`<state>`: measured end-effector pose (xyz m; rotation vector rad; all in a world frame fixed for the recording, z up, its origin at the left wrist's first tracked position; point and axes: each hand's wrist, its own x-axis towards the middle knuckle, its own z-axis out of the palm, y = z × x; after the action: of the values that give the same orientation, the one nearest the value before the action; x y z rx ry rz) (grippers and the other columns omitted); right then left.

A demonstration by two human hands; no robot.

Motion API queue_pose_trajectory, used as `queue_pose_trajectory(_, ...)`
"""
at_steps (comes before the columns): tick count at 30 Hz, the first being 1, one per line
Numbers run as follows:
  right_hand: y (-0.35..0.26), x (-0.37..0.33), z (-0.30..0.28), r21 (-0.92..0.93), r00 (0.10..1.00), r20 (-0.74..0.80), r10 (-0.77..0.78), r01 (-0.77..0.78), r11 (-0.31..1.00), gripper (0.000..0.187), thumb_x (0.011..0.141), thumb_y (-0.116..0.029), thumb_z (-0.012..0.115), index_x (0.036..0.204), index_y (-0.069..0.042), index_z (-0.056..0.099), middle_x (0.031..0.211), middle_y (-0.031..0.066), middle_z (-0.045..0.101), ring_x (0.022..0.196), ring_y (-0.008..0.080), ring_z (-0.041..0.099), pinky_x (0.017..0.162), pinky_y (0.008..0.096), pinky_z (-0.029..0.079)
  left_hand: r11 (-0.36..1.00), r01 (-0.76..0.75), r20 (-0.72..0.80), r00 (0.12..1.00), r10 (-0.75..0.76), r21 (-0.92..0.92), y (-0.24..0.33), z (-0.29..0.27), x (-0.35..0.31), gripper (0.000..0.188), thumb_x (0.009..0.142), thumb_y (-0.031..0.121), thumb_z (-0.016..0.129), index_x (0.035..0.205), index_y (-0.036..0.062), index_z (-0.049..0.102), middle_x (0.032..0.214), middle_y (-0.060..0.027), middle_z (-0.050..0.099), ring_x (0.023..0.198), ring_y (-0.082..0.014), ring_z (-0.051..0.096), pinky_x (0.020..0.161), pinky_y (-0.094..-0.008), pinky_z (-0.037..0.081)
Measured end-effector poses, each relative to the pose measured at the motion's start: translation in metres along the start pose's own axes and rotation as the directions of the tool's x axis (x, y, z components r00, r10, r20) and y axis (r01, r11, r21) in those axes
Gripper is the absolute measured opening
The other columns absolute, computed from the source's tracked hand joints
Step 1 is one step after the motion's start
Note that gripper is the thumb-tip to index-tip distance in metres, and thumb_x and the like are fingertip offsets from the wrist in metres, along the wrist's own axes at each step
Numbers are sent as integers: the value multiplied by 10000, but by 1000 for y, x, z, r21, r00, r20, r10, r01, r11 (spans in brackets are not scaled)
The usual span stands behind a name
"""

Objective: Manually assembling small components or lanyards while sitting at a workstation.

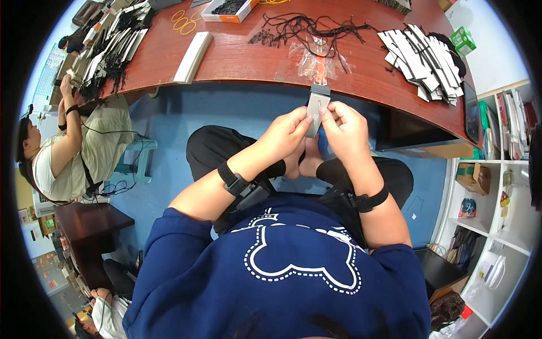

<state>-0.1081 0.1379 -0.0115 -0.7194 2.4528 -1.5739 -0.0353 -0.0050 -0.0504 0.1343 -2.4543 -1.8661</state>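
Observation:
Between both hands, just off the table's near edge, I have a narrow grey strip-shaped tag with a dark band at its far end and a small slot in its face. My left hand is closed on its left side, thumb pressed on the face. My right hand pinches its right side near the slot. Whether it is one tag or a thin stack, I cannot tell. Past its far end, a clear plastic bag lies on the table, and a tangle of black cords spreads behind it.
On the red-brown table are a stack of white strips, yellow rubber bands, a box of black bits and a pile of white tags. A co-worker sits at left. White shelves stand at right.

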Motion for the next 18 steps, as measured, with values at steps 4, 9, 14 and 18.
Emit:
queue_pose_trajectory(4, -17, 23, -29, -180, 982, -171, -76, 45, 983, 169, 819, -225, 661, 803, -62, 620, 687, 68, 600, 594, 246, 576, 562, 342, 456, 998, 55, -28, 998, -54, 37, 4, 2, 7, 215, 976, 153, 470, 1098, 5, 568, 927, -97, 656, 848, -173, 612, 764, -306, 487)
queue_pose_trajectory(9, -19, 69, -32, -564, 955, -85, -285, 189, 804, 184, 805, -185, 646, 805, -10, 588, 740, 118, 595, 690, 270, 574, 641, 349, 459, 918, -2, 4, 1000, 1, 398, 22, -8, 3, 197, 925, 171, 540, 1048, 25, 585, 888, -126, 620, 810, -282, 618, 736, -352, 484)
queue_pose_trajectory(14, -7, 75, -48, -337, 947, -72, -312, 272, 902, 157, 831, -158, 595, 792, -8, 574, 735, 116, 583, 689, 230, 575, 647, 342, 457, 893, -125, -270, 927, 261, 433, 51, -38, -14, 178, 901, 149, 574, 1045, 46, 596, 957, -72, 558, 836, -197, 554, 731, -293, 459)
queue_pose_trajectory(18, -9, 51, -76, 344, 999, 37, 11, -23, 939, 70, 896, -79, 565, 946, -40, 536, 779, 30, 594, 568, 38, 485, 479, 175, 372, 950, 138, 116, 987, -109, -281, 82, -39, -17, 244, 968, 227, 486, 1109, 62, 598, 869, 10, 558, 657, -54, 500, 573, -187, 413)
